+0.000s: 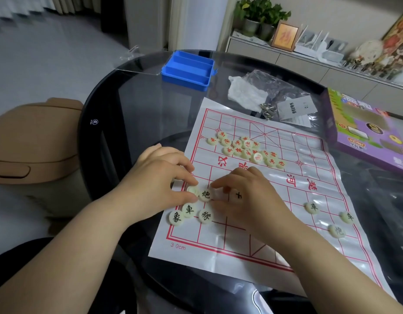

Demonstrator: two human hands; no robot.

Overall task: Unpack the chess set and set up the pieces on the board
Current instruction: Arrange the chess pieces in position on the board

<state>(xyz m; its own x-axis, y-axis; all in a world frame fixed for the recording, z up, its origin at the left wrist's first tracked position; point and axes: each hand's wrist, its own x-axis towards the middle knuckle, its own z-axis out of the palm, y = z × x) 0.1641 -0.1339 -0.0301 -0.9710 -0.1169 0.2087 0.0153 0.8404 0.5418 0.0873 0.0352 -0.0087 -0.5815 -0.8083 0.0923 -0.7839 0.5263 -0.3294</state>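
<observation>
The board (218, 241), a thin white sheet ruled in red, lies flat on the round dark glass worktop (128, 105), its near-left corner right by the person's two hands. The left hand (159, 177) pinches one pale round piece (192, 190) between thumb and forefinger at the board's left edge, just beside a black-lettered cannon piece (205, 194). The right hand (252, 200) is curled low over the board next to it, fingertips close to that cannon and half covering another black-lettered piece (238, 196); I cannot tell whether it grips anything. Three more black-lettered pieces (189, 209) sit touching in the near-left corner. Another three (312, 207) lie well apart toward the right side, which makes nine showing on the near half. The red-lettered pieces (246, 148) lie in one heap on the far-left part of the board, roughly fifteen, packed too tightly for a sure count. Beyond the board stands one blue box (189, 69) with three open troughs. To its right are one crumpled white tissue (246, 91), one clear plastic bag (270, 85), a small bunch of metal rings (267, 109) and one leaflet (295, 109). One purple game box (372, 130) lies at the right edge.
</observation>
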